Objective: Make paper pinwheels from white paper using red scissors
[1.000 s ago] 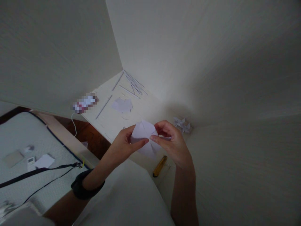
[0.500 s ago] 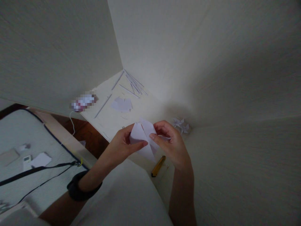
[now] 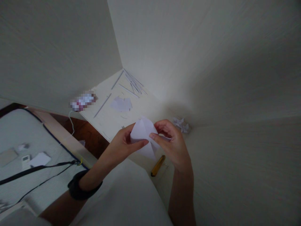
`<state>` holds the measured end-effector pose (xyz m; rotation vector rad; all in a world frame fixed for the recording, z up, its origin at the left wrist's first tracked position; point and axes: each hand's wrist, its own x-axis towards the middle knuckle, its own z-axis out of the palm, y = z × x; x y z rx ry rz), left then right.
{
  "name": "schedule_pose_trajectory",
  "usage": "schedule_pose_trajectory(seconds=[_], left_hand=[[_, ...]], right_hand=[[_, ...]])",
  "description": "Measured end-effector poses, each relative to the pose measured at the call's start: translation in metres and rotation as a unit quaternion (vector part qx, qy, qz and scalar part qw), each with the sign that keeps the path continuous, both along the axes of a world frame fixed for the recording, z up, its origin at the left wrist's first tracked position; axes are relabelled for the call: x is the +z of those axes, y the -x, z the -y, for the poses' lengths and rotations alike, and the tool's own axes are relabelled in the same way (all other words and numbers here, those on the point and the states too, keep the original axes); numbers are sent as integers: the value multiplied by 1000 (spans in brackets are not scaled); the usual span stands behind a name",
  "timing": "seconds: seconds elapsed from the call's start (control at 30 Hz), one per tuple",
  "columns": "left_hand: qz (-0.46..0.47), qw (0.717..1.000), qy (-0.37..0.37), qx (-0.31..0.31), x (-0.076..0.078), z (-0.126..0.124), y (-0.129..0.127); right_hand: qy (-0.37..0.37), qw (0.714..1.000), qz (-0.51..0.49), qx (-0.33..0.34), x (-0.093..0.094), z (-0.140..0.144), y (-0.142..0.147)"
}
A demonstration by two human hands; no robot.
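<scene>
Left hand and right hand both pinch unmarked folded white paper.

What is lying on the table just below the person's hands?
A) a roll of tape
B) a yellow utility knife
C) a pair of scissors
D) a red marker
B: a slim yellow utility knife lies on the table just under the left hand and right hand, which pinch a folded white paper between them.
</scene>
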<state>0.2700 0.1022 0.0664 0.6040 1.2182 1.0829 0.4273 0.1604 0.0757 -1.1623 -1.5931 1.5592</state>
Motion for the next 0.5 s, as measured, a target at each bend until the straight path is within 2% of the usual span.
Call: schedule_pose_trajectory(seconds=[0.23,0.5], left_hand=[[-16,1000,4,9,3,-1,-1],[-15,1000,-5,19,6,0,-2]], right_hand=[[-5,1000,-2,1,1,0,1],[22,1000,1,3,4,0,2]])
